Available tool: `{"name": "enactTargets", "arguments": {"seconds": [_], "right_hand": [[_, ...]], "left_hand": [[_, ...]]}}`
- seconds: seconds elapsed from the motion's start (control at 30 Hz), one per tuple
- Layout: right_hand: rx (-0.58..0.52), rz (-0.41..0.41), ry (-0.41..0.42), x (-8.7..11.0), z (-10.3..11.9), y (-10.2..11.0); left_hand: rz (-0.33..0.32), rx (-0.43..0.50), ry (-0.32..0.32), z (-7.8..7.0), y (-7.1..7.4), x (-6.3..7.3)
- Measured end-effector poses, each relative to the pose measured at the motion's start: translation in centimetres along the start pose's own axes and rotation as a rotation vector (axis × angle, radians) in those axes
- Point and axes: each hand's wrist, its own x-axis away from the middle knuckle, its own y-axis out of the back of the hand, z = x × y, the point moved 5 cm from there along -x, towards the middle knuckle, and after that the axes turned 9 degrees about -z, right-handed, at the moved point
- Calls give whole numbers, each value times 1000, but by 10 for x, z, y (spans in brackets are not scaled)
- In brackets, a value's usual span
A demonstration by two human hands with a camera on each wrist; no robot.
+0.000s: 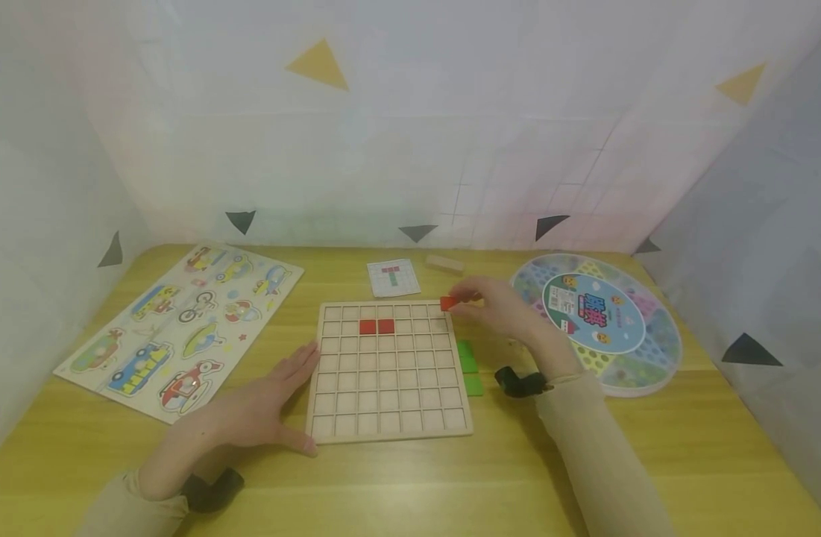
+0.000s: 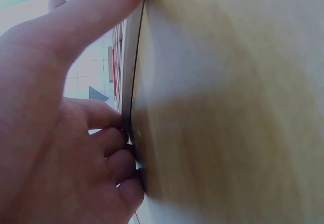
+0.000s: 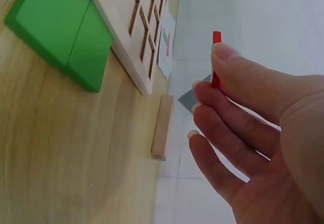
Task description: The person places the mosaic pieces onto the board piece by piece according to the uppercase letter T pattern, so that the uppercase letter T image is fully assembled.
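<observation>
A wooden grid board (image 1: 390, 380) lies on the table, with two red square tiles (image 1: 376, 327) side by side in its second row from the back. My right hand (image 1: 494, 307) pinches another red tile (image 3: 216, 57) between thumb and fingers, above the board's far right corner. Against the board's left edge rests my left hand (image 1: 262, 410), its fingers extended and thumb spread near the front corner. The left wrist view shows those fingertips touching the board's side. Green tiles (image 1: 467, 358) lie beside the board's right edge, partly hidden by it in the head view.
Behind the board are a pattern card (image 1: 393, 278) with a red and green shape and a small wooden block (image 1: 444, 264). A picture puzzle board (image 1: 182, 328) lies at left. A round game board (image 1: 598, 313) lies at right, beyond the right forearm.
</observation>
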Motion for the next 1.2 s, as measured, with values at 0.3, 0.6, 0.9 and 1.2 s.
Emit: {"name": "enactTargets", "arguments": {"seconds": [0.3, 0.6, 0.9, 1.2], "right_hand": [[21, -23, 105, -4, 13, -4], [2, -41, 164, -6, 24, -13], [-3, -48, 213, -8, 38, -20], [2, -35, 211, -16, 57, -29]], "left_hand": [[-3, 1, 0, 1, 0, 0], [-4, -1, -10, -2, 1, 2], [5, 4, 2, -2, 0, 1], [1, -1, 6, -2, 0, 0]]}}
